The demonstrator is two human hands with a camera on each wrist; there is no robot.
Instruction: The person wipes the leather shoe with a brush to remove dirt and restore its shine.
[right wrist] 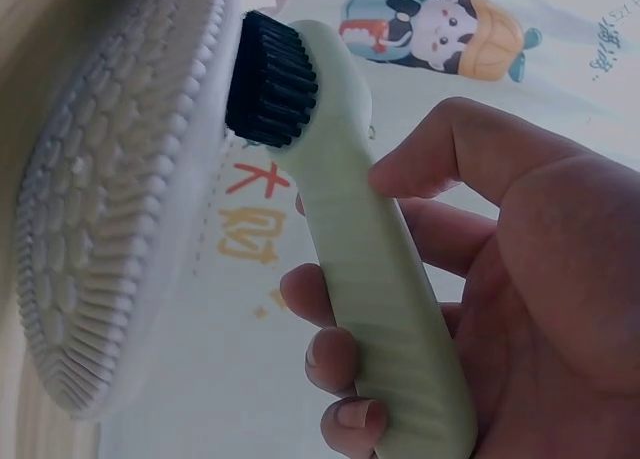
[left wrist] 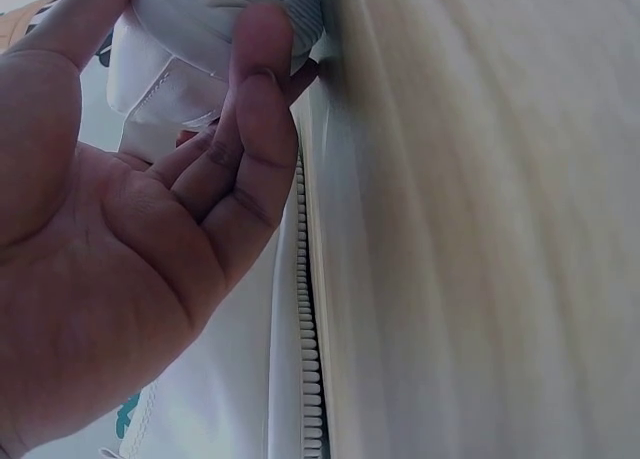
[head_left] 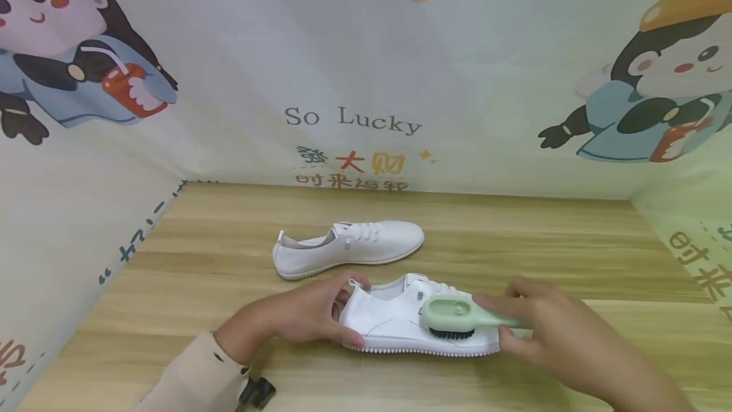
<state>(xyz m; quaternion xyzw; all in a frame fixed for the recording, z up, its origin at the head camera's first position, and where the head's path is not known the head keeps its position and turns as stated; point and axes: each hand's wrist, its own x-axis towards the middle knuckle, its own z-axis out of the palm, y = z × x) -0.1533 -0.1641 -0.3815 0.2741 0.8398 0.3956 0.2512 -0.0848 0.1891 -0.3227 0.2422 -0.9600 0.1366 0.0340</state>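
A white lace-up shoe (head_left: 383,320) sits near the front of the wooden table, toe to the right. My left hand (head_left: 305,310) grips its heel, with the thumb low by the sole and the fingers round the back. In the left wrist view the left hand's fingers (left wrist: 250,149) curl at the heel. My right hand (head_left: 563,336) holds a light green brush (head_left: 448,313) by its handle, fingers wrapped round it. The brush's black bristles (right wrist: 270,84) are at the shoe's near side, toward the toe. The right wrist view shows the shoe's ridged, studded sole (right wrist: 90,209).
A second white shoe (head_left: 372,247) lies just behind the first, toe also to the right. Printed cloth walls (head_left: 486,113) enclose the wood-grain table (head_left: 515,234) at the back and sides. A small black object (head_left: 258,393) is by the left sleeve.
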